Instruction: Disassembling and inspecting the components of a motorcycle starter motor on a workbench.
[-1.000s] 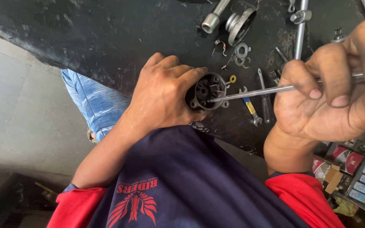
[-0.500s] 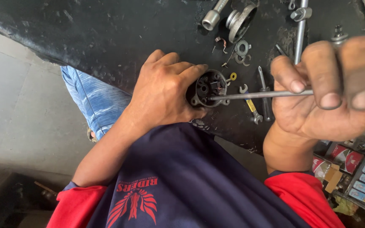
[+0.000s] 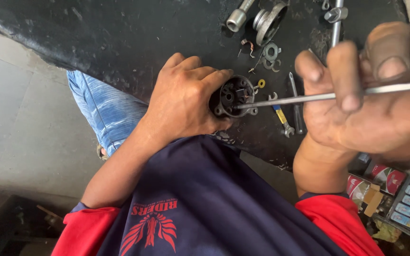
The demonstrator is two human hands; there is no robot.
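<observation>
My left hand (image 3: 186, 102) grips a small round black motor housing (image 3: 235, 96) with its open end turned toward the right. Inside it I see dark metal parts. My right hand (image 3: 366, 99), close to the camera, pinches a long thin metal rod (image 3: 290, 100) between thumb and fingers. The rod's tip rests at the lower rim of the housing. Both hands hover over the near edge of a black greasy workbench (image 3: 119, 33).
On the bench lie a socket (image 3: 237, 19), a round metal pulley part (image 3: 269, 21), washers (image 3: 271, 51), a yellow-handled spanner (image 3: 281, 116) and a long steel bar (image 3: 336, 26). Small boxes (image 3: 385, 178) sit at lower right. A blue-clad knee (image 3: 103, 109) shows at left.
My right hand has come nearer to the camera and shifted its fingers along the rod. The rod's tip stays at the housing, and my left hand holds still.
</observation>
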